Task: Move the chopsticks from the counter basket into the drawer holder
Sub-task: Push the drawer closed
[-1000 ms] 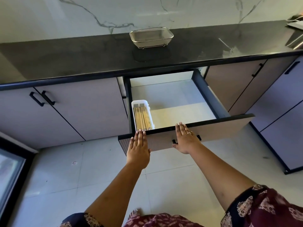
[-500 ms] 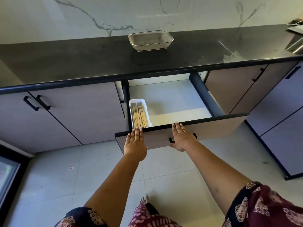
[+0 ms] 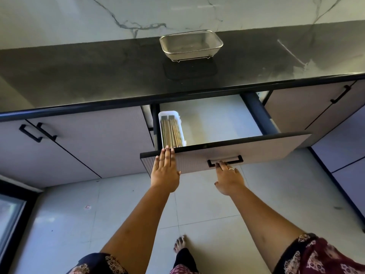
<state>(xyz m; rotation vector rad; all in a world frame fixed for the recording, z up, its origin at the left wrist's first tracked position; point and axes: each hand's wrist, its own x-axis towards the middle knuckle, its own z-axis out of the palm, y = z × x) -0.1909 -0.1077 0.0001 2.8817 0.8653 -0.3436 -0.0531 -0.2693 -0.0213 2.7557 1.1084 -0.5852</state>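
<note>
Left hand lay flat on the drawer front, fingers straight and together, tips reaching its top edge. Right hand had straight, slightly spread fingers touching the front at the handle. Neither hand was closed round anything.

The chopsticks lay in the holder, just beyond the left fingertips inside the open drawer. The basket stood on the counter, well beyond and above both hands, and appeared empty.

Assessment: transfer appears complete; the step in hand is judged to be closing the drawer.

Risks noted:
- The left fingertips sat at the top edge. If they overlap it when the front meets the cabinet, they could be pinched under the counter lip.
- Both hands pressed on the left half of the front. An uneven push could skew the drawer on its runners.
- A hard shove could slide the holder or jolt the chopsticks out of line. Whether the holder is fixed could not be determined.
</note>
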